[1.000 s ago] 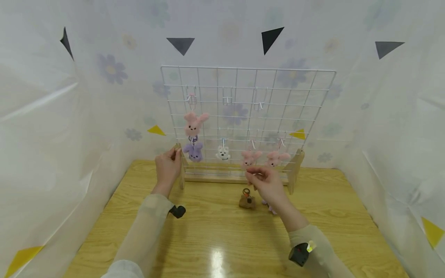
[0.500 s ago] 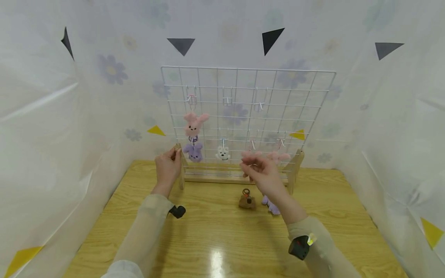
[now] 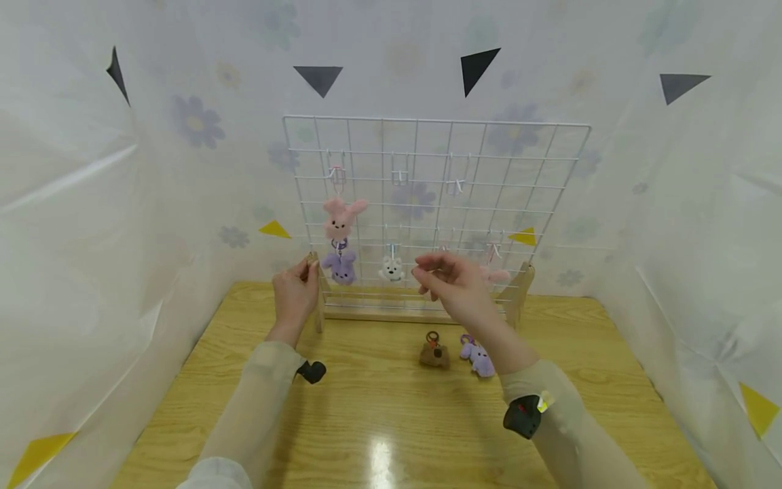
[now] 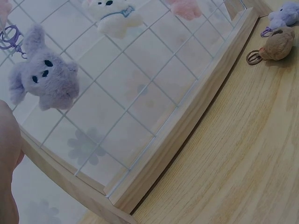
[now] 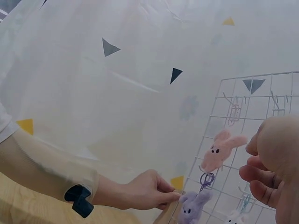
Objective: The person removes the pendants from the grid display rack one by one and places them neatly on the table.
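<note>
My left hand [image 3: 294, 295] pinches the top of the left wooden post [image 3: 320, 314] of a stand holding a white wire grid [image 3: 415, 121]. Loosely bent, with nothing visible between its fingers, my right hand [image 3: 455, 292] hovers before the lower grid, right of a white bear plush keychain [image 3: 392, 270]. It covers one pink bunny keychain and part of another pink bunny keychain [image 3: 497, 276]. At the grid's left, a pink bunny keychain [image 5: 217, 151] hangs above a purple plush keychain [image 4: 51, 77].
On the wooden table [image 3: 342, 421] before the stand lie a brown plush keychain [image 3: 434, 355] and a purple plush keychain [image 3: 478, 360], below my right forearm. Bare white hooks [image 3: 400, 176] hang on the upper grid. White sheeting surrounds the table's back and sides.
My right hand has moved up and left, from below the pink bunnies to beside the white bear, uncovering the purple keychain on the table. My left hand has stayed on the post.
</note>
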Demonstrator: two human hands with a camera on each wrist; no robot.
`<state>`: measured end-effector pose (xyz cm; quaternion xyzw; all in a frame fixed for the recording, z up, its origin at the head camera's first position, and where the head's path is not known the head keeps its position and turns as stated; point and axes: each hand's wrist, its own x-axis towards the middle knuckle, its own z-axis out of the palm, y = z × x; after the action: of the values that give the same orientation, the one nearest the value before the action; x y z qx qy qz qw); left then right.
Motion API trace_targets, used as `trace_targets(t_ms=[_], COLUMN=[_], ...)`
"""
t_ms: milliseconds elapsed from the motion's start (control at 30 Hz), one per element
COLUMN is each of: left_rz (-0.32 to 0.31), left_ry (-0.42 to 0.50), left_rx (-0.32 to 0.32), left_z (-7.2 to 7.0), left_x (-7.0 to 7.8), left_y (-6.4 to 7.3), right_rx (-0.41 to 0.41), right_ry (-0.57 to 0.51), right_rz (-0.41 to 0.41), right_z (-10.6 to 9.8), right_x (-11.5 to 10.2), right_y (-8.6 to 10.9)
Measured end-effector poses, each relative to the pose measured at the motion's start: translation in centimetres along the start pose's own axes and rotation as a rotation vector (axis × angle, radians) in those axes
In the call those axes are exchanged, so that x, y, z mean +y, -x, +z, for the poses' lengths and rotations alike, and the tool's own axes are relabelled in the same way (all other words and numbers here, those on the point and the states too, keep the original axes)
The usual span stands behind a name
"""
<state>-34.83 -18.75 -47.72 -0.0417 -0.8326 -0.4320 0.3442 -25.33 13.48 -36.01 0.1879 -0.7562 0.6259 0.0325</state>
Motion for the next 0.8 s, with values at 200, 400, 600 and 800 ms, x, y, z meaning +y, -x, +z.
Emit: trace_targets(t_ms=[200,400,600,800], left_rz=[0.0,0.022,0.027,0.027], left_ry=[-0.008,-0.015,-0.017,-0.016], left_rx=[-0.004,-0.005,-0.003,-0.007], left_z=[-0.1,-0.1,-0.1,0.0], left_x=[0.0,-0.1,-0.2,-0.2], left_y=[-0.1,-0.1,-0.1,-0.1], right_rx=[-0.012,0.009,0.016,0.016], right_ry=[-0.019,-0.023,0.003,0.004], right_rz=[-0.027,-0.02,-0.031,-0.07], right_z=[0.3,0.6,0.9,1.2], right_x=[-1.0,-1.8,-2.4,-2.6], right_y=[-1.2,-2.5,-3.8,-5.1])
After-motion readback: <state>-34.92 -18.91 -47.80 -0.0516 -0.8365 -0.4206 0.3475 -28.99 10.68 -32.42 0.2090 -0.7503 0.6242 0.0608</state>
